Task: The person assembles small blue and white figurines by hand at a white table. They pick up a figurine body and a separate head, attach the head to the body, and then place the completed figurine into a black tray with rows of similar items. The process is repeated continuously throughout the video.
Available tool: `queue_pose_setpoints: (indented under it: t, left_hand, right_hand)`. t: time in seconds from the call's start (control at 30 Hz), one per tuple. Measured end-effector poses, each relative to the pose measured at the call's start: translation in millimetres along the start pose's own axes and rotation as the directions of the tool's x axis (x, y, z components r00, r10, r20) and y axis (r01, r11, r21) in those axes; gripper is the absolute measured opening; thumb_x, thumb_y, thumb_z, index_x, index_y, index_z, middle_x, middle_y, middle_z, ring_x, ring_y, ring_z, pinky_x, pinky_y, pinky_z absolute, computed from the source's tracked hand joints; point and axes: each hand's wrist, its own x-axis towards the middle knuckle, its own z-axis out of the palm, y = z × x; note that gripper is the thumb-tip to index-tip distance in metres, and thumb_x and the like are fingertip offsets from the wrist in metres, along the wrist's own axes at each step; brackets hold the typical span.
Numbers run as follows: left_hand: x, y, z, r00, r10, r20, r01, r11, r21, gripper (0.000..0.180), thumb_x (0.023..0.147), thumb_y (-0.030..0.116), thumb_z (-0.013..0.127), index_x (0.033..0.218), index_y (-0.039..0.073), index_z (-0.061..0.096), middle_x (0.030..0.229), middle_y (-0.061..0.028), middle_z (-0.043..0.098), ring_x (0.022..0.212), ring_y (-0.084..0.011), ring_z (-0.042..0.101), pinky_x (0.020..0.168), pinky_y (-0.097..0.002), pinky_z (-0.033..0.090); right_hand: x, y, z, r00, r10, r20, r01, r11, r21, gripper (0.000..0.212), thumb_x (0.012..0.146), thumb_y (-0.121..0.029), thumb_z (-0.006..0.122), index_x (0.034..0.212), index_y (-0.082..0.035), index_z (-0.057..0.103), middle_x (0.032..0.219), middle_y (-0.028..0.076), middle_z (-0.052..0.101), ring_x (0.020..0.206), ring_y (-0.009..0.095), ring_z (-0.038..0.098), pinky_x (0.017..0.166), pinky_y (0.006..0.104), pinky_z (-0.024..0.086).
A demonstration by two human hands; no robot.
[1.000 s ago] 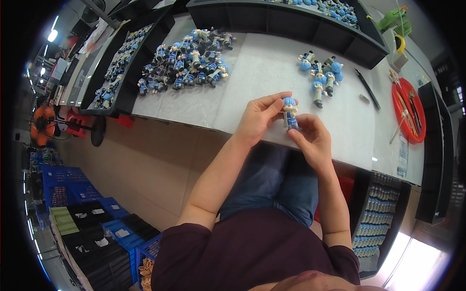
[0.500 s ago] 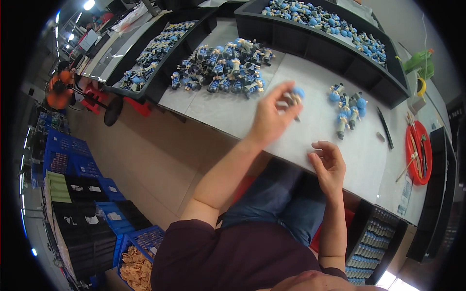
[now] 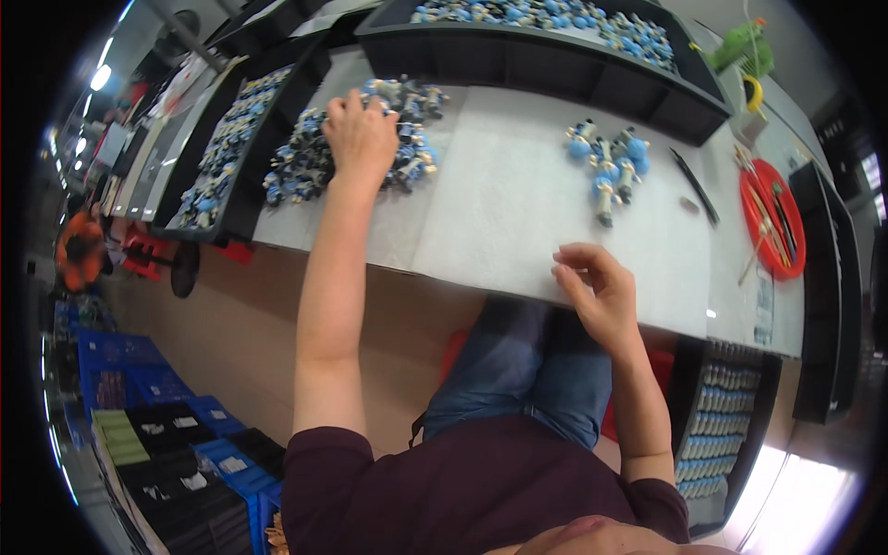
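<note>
On the left of the table lies a pile of small figurines [image 3: 301, 157] with blue heads and grey-and-blue bodies. My left hand [image 3: 359, 139] reaches down onto this pile, back of the hand up, fingers spread apart among the figurines. The fingertips and thumb are partly hidden, and no held figurine shows. Above the table's front edge hovers my right hand [image 3: 601, 291], empty, fingers loosely curled and apart from the thumb. Beyond it, a small group of figurines [image 3: 606, 171] lies on the pale table [image 3: 504, 185].
A long black tray of figurines [image 3: 546, 60] stands along the back, and another black tray [image 3: 250, 166] at the left. On the right are a black pen [image 3: 694, 185], a small eraser-like block [image 3: 689, 204], a red dish of tools [image 3: 772, 217] and a yellow tape roll [image 3: 753, 92].
My left hand has moved left from mid-table, where it held a figurine, onto the pile. My right hand stays near the front edge. The whole view has shifted.
</note>
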Motion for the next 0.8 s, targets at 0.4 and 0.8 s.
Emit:
queue_pose_setpoints:
  t: [0.4, 0.8]
  left_hand:
    - [-18, 32, -31, 0.964, 0.139, -0.227, -0.142, 0.990, 0.002, 0.036, 0.075, 0.025, 0.063, 0.105, 0.005, 0.058, 0.117, -0.0151, 0.047, 0.114, -0.0349, 0.035, 0.090, -0.0490, 0.030]
    - [-101, 144, -25, 0.739, 0.270, 0.618, 0.668, -0.417, -0.617, 0.029, 0.086, 0.018, 0.054, 0.108, -0.002, 0.055, 0.095, -0.0081, 0.060, 0.085, -0.0129, 0.057, 0.077, -0.0274, 0.047]
  right_hand:
    - [43, -6, -39, 0.953, -0.186, -0.240, -0.045, 0.694, -0.719, 0.029, 0.072, -0.015, 0.067, 0.096, -0.002, 0.057, 0.077, 0.013, 0.061, 0.073, 0.025, 0.058, 0.064, 0.0342, 0.046]
    - [15, -5, -5, 0.790, -0.606, -0.090, 0.409, 0.631, -0.660, 0.033, 0.059, 0.000, 0.072, 0.090, -0.003, 0.060, 0.083, 0.009, 0.060, 0.076, 0.026, 0.055, 0.068, 0.0338, 0.046]
